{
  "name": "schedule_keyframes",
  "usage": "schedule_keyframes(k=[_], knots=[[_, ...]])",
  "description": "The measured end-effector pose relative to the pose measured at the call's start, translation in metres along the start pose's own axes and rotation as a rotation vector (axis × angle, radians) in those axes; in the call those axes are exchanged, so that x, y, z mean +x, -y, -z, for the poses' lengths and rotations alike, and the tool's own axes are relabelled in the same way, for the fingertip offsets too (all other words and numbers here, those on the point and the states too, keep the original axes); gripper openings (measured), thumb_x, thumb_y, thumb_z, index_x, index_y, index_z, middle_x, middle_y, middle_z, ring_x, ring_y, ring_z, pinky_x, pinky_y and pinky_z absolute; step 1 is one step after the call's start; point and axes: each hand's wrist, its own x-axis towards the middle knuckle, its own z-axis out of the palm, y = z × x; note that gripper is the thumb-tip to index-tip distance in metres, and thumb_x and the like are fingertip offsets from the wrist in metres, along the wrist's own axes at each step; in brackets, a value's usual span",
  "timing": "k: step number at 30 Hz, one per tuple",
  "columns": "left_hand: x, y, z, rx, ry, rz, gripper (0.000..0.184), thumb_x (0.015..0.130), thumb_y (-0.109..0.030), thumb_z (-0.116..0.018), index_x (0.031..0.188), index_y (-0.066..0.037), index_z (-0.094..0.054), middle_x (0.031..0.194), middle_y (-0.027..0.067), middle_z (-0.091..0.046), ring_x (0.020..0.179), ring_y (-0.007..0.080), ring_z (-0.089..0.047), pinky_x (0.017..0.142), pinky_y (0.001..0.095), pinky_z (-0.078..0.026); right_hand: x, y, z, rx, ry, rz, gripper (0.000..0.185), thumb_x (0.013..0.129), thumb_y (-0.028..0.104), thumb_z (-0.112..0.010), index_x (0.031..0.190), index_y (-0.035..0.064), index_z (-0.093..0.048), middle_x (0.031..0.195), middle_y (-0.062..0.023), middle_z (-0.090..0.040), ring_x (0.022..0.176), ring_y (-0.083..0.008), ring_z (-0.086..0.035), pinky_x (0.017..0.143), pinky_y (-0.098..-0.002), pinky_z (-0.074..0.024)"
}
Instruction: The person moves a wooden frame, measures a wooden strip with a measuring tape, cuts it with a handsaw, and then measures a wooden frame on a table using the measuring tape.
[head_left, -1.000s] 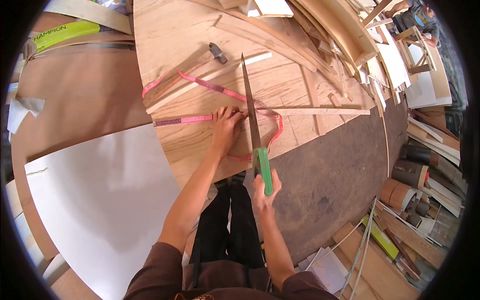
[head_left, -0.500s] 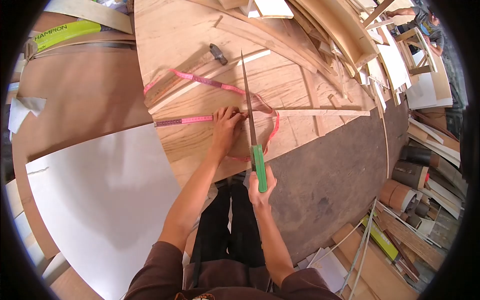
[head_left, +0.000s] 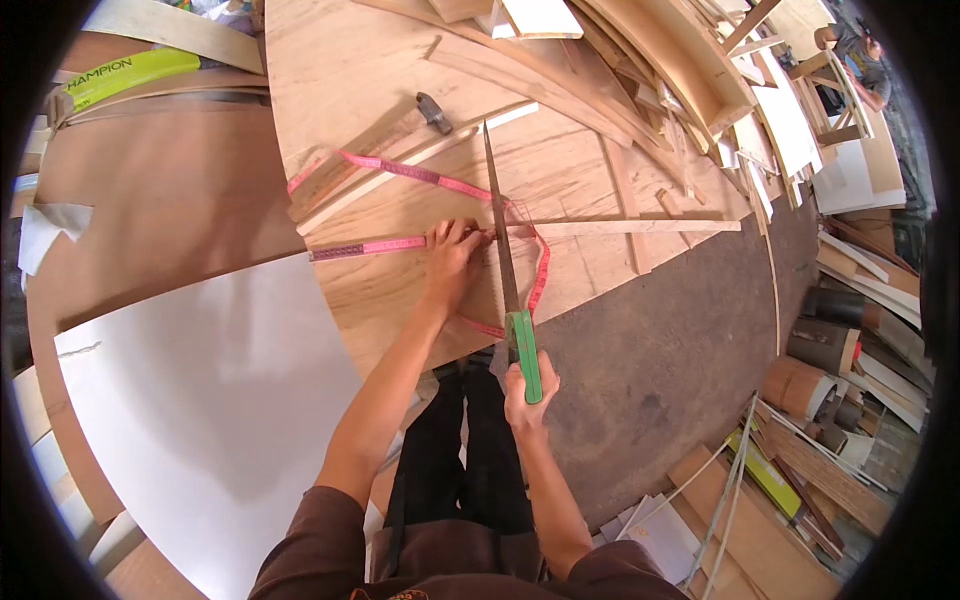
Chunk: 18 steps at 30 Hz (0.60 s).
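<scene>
My right hand [head_left: 531,390] is wrapped around the green handle of a handsaw [head_left: 503,235]. The saw's long blade points away from me and crosses a thin wooden strip [head_left: 640,228]. Just left of the blade, my left hand [head_left: 456,262] is closed over the strip, fingers curled at its edge. A pink measuring tape [head_left: 400,166] loops over the wooden tabletop [head_left: 375,310]; one end runs to the left from under my left hand, and another stretch passes close to the blade. Where exactly the blade meets the strip is hard to make out.
A hammer [head_left: 434,113] lies past the tape, near more strips. Wooden boards [head_left: 560,75] are heaped at the far side. To the left is a white sheet [head_left: 200,400]. Offcuts [head_left: 790,470] litter the floor at right, and another person [head_left: 862,65] is at the far right.
My right hand has drawn the saw back toward my body. My left hand stays at almost the same spot on the strip. The tape loop near the blade has shifted slightly.
</scene>
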Motion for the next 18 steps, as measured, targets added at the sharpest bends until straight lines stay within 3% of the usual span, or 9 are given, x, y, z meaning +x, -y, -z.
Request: schedule_keyframes(k=[7, 9, 13, 15, 18], knots=[[-0.001, -0.001, 0.001, -0.028, -0.043, -0.028, 0.012, 0.087, -0.011, -0.073, 0.098, -0.014, -0.078, 0.109, 0.0042, -0.066, 0.102, 0.0282, -0.058, 0.092, 0.0432, -0.04, 0.015, 0.011, -0.011, 0.059, -0.003, -0.068, 0.011, 0.084, 0.007, -0.063, 0.079, 0.0042, -0.053, 0.06, -0.0087, -0.046, 0.047, -0.0189, -0.047, 0.052, -0.0352, -0.0428], [0.001, 0.002, 0.0, 0.008, -0.037, -0.044, 0.012, 0.088, -0.012, -0.073, 0.098, -0.013, -0.078, 0.108, 0.0043, -0.067, 0.102, 0.0285, -0.058, 0.092, 0.0432, -0.039, 0.0, 0.009, -0.001, -0.079, 0.022, 0.01, 0.012, 0.084, 0.007, -0.062, 0.079, 0.0036, -0.052, 0.059, -0.0085, -0.045, 0.047, -0.0187, -0.047, 0.051, -0.0363, -0.0419], [0.001, 0.003, -0.005, 0.004, -0.068, -0.045, 0.013, 0.086, -0.011, -0.073, 0.098, -0.013, -0.078, 0.107, 0.0047, -0.067, 0.102, 0.0287, -0.058, 0.092, 0.0432, -0.039, 0.015, 0.015, -0.011, -0.033, 0.026, 0.004, 0.014, 0.084, 0.007, -0.063, 0.078, 0.0038, -0.051, 0.057, -0.0079, -0.043, 0.045, -0.0186, -0.047, 0.051, -0.0372, -0.0414], [-0.002, 0.003, -0.004, -0.024, -0.05, -0.033, 0.013, 0.085, -0.009, -0.073, 0.096, -0.013, -0.077, 0.107, 0.0045, -0.067, 0.102, 0.028, -0.058, 0.091, 0.0434, -0.039, 0.026, 0.015, -0.018, 0.026, 0.013, -0.058, 0.016, 0.087, 0.009, -0.061, 0.078, 0.0021, -0.049, 0.062, -0.0067, -0.042, 0.056, -0.0122, -0.043, 0.053, -0.0345, -0.0402], [-0.002, 0.002, -0.006, -0.002, -0.047, -0.012, 0.012, 0.085, -0.008, -0.073, 0.096, -0.012, -0.076, 0.107, 0.0043, -0.065, 0.106, 0.0272, -0.057, 0.096, 0.0437, -0.04, 0.015, 0.023, -0.007, -0.014, 0.023, -0.069, 0.017, 0.087, 0.009, -0.062, 0.079, 0.0022, -0.049, 0.063, -0.0072, -0.042, 0.056, -0.0113, -0.042, 0.052, -0.0341, -0.0399]])
